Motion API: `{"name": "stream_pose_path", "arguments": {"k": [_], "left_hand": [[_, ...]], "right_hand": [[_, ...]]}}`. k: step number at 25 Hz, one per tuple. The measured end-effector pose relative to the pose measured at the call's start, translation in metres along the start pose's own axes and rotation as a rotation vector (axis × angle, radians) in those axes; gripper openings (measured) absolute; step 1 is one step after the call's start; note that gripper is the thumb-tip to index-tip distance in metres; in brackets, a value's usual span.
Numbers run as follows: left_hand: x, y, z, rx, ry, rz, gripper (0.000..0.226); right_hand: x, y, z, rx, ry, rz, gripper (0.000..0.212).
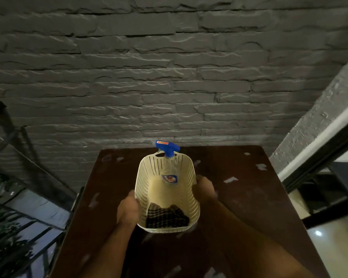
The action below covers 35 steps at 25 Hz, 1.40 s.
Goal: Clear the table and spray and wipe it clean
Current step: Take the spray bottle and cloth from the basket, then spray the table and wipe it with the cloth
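Head view: both hands, left hand (129, 209) & right hand (204, 188), grasp basket (191, 199) sides; I'd lift level w/ spray bottle (169, 169) steady, off table (249, 207).

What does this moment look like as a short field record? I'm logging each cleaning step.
table: dark top, pale paper scraps scattered on it
basket: cream, perforated, over the table's middle
basket contents: spray bottle with blue trigger head at far end; checked cloth at near end
left hand: grips basket's left side
right hand: grips basket's right side
stage: scraps not yet cleared
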<state>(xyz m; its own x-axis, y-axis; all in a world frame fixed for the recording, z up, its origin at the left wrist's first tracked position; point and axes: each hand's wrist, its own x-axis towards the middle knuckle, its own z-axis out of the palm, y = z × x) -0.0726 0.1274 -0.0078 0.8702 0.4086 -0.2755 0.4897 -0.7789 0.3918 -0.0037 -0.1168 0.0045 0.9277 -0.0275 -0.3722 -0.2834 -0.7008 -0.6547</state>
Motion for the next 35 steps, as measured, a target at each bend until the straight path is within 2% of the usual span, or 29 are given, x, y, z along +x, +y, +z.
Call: {"name": "stream_pose_path", "arguments": {"k": [9,13,15,20,26,28,30,31,33,34,35], "left_hand": [[-0.077,0.146,0.092,-0.093,-0.161,0.170,0.031],[-0.119,0.193,0.127,-0.162,-0.214,0.178,0.034],[-0.138,0.211,0.139,-0.095,-0.217,0.170,0.036],[-0.167,0.233,0.151,0.042,-0.219,0.188,0.038],[-0.183,0.236,0.154,0.019,-0.213,0.163,0.027],[-0.182,0.237,0.152,0.013,-0.199,0.169,0.034],[-0.182,0.238,0.149,0.008,-0.078,0.255,0.045],[-0.182,0.241,0.146,0.010,0.030,0.357,0.046],[-0.183,0.253,0.143,0.025,0.184,0.605,0.034],[-0.183,0.260,0.141,0.037,0.167,0.706,0.028],[-0.182,0.267,0.142,0.035,0.080,0.763,0.025]], "right_hand": [[-0.041,0.130,-0.145,-0.020,0.174,0.136,0.027],[-0.061,0.179,-0.188,-0.061,0.220,0.177,0.027],[-0.069,0.200,-0.203,-0.056,0.233,0.182,0.024],[-0.081,0.231,-0.216,0.002,0.245,0.223,0.023],[-0.084,0.246,-0.215,0.104,0.232,0.229,0.021],[-0.083,0.243,-0.218,0.100,0.229,0.194,0.026],[-0.080,0.234,-0.224,0.068,0.279,0.111,0.046],[-0.080,0.226,-0.228,0.073,0.314,0.070,0.055],[-0.078,0.210,-0.235,0.119,0.341,-0.021,0.068],[-0.077,0.204,-0.237,0.115,0.329,-0.078,0.072],[-0.075,0.198,-0.238,0.111,0.309,-0.130,0.075]]}}
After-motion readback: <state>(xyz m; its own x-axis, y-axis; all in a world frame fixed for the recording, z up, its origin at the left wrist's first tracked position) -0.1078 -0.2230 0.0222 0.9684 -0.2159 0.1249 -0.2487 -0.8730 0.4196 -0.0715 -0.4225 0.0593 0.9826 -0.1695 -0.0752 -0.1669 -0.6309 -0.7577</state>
